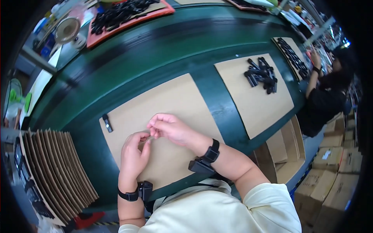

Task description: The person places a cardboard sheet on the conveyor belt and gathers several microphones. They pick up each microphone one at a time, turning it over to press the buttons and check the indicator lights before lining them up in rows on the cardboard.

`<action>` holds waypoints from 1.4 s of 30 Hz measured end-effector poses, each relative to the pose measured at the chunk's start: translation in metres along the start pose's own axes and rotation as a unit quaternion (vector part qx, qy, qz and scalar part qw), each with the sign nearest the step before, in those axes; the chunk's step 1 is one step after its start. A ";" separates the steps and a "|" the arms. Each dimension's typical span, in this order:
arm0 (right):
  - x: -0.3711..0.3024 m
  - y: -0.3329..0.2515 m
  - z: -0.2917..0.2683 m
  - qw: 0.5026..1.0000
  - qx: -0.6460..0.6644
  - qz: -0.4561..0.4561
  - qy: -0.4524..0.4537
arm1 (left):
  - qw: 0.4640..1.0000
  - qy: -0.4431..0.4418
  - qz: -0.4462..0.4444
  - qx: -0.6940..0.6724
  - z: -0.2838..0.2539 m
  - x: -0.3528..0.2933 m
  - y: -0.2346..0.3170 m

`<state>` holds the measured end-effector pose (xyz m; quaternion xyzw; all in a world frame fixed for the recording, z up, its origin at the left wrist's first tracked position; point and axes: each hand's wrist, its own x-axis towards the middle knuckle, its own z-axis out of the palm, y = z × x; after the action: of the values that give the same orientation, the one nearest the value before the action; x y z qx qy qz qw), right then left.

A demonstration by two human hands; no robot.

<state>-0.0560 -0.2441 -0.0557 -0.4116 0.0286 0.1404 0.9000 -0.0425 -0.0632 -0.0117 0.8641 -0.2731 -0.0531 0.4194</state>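
Observation:
My left hand (133, 152) and my right hand (169, 127) meet fingertip to fingertip above a flat cardboard sheet (171, 97). The fingers of both are curled inward; whatever they may pinch is too small or hidden to make out. Black wrist devices are strapped on both my wrists. One small black cylindrical piece (107, 123) lies at the sheet's left edge, apart from my hands. Farther right, a second cardboard sheet (248, 105) bears a loose heap of similar black pieces (263, 74).
The sheets lie on a green work surface (217, 97). Cardboard dividers (58, 167) stand stacked at left. An orange-red tray (132, 19) of black parts sits at the far side. An open carton (289, 147) stands at right, near another person (328, 91) working beside a sheet of black pieces (291, 58).

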 end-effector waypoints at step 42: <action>-0.128 -0.180 -0.158 0.437 -0.763 0.024 0.476 | 0.998 0.005 0.052 0.046 0.002 -0.006 -0.002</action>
<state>-0.1188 -0.5041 -0.0063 -0.9328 0.3432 -0.0912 0.0620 -0.0474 -0.0600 -0.0154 0.8675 -0.3174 -0.0141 0.3828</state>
